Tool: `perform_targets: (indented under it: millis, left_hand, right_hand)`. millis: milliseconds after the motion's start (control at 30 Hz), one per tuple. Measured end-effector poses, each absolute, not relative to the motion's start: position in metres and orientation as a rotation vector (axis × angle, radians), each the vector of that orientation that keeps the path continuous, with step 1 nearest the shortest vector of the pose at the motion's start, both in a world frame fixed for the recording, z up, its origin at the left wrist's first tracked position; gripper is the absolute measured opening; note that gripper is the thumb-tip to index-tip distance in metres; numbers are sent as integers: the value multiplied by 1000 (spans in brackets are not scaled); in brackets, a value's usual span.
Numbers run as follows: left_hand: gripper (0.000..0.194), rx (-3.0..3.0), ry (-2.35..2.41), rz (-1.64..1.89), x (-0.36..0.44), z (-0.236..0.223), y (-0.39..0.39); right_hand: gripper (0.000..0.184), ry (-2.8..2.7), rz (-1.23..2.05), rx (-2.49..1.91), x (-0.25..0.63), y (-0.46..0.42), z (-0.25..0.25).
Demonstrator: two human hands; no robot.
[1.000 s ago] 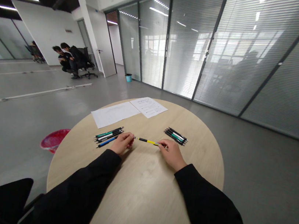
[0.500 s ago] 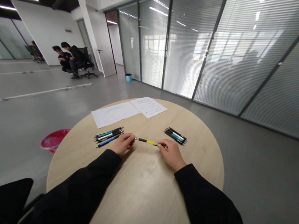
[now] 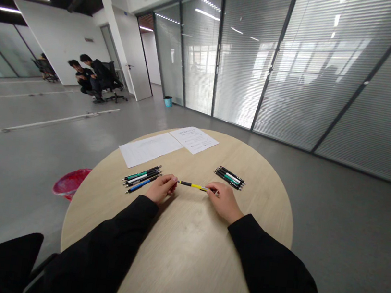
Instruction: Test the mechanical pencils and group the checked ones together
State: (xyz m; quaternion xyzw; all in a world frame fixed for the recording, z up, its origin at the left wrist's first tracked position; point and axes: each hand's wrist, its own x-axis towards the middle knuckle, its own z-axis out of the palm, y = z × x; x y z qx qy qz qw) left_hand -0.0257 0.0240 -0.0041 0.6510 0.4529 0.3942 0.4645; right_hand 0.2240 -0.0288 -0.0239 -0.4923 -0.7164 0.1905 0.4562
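Note:
A slim yellow-and-black pen point(image 3: 193, 185) lies level just above the round wooden table point(image 3: 180, 256), spanning the gap between my hands. My right hand point(image 3: 224, 203) grips its far end, and the end is hidden in my fingers. My left hand point(image 3: 161, 188) pinches its metal tip between the fingertips. Close beside my left hand lies a bundle of several pens in black, green, white and blue point(image 3: 142, 179). A second bundle of several black, green and white pens point(image 3: 229, 177) lies ahead of my right hand, untouched.
Two sheets of printed paper point(image 3: 150, 150) point(image 3: 193, 140) lie at the table's far side. A red basin point(image 3: 70, 183) stands on the floor to the left. A black chair point(image 3: 1, 255) is at lower left. Two people point(image 3: 88, 78) sit far off by a white wall.
My left hand has shifted slightly right along the pen tip. The head view has moved a little, and the pen stays held between both hands.

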Motion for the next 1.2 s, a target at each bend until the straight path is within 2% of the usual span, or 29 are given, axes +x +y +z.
perform_targets:
  millis: [1200]
  left_hand:
    - [43,1587,1050,932,-24,-8,24]
  right_hand:
    - [14,-1749,445,-1201,224,-31,-19]
